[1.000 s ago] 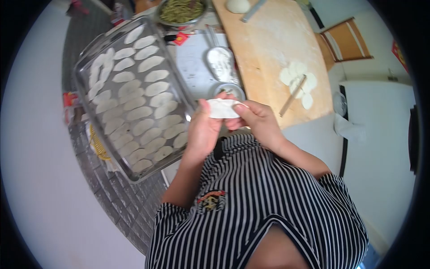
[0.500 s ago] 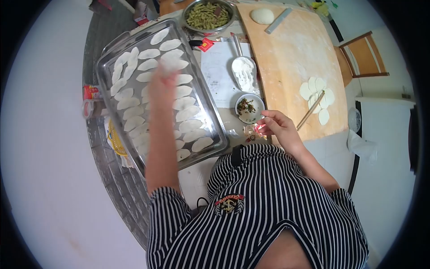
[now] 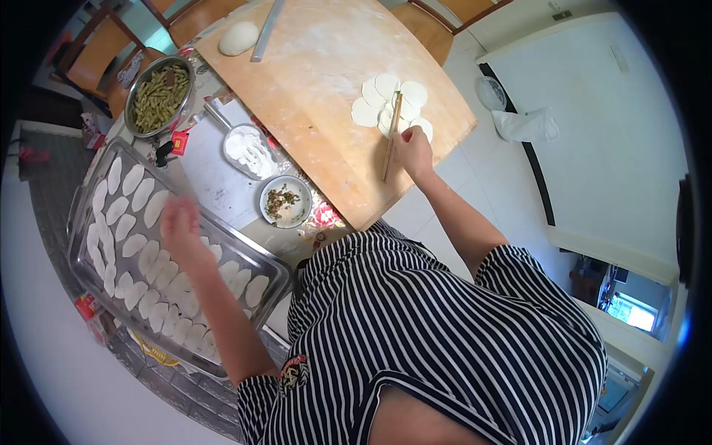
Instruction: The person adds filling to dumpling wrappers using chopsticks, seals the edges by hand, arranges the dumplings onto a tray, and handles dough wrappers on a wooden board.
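My right hand [image 3: 414, 152] is at the chopsticks [image 3: 391, 144] on the wooden board, its fingers closed around their middle. The far ends of the chopsticks rest on several round dough wrappers [image 3: 365, 113], spread in an overlapping cluster. My left hand [image 3: 180, 226], smeared by motion, hovers over the metal tray [image 3: 256, 256]; its fingers are unclear. Rows of flat, folded dumplings [image 3: 133, 179] lie in the tray. Between the tray and the board stands a small white bowl [image 3: 297, 211] with chopped filling in it.
A metal scoop of flour [image 3: 252, 152] lies on white paper beside the board [image 3: 326, 141]. At the far side are a bowl of green pods [image 3: 159, 100], a dough ball [image 3: 239, 38] and a flat grey bar [image 3: 267, 31]. Wooden chairs [image 3: 100, 55] stand beyond the table.
My right hand has moved from beside the small bowl to the chopsticks on the board. My left hand has drawn back toward the tray's near side. The view has turned to the right.
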